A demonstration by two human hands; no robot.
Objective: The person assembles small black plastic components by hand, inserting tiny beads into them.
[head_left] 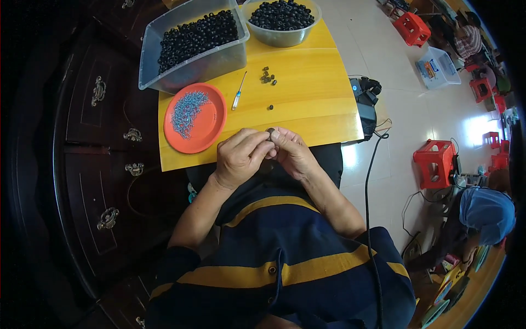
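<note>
Just off the table's near edge, my hands meet in front of me. My left hand and my right hand pinch a small dark round part between their fingertips; the fingers cover most of it. On the table above them lies a single small black cylindrical part. Farther back is a loose cluster of similar small parts. To its left rests a slim screwdriver with a clear and blue handle. A round red plate holds a heap of small silvery-blue screws.
A rectangular clear bin and a round tub, both full of black parts, stand at the back of the yellow table. Dark drawers line the left. A black cable hangs at right. Red stools and a co-worker are beyond.
</note>
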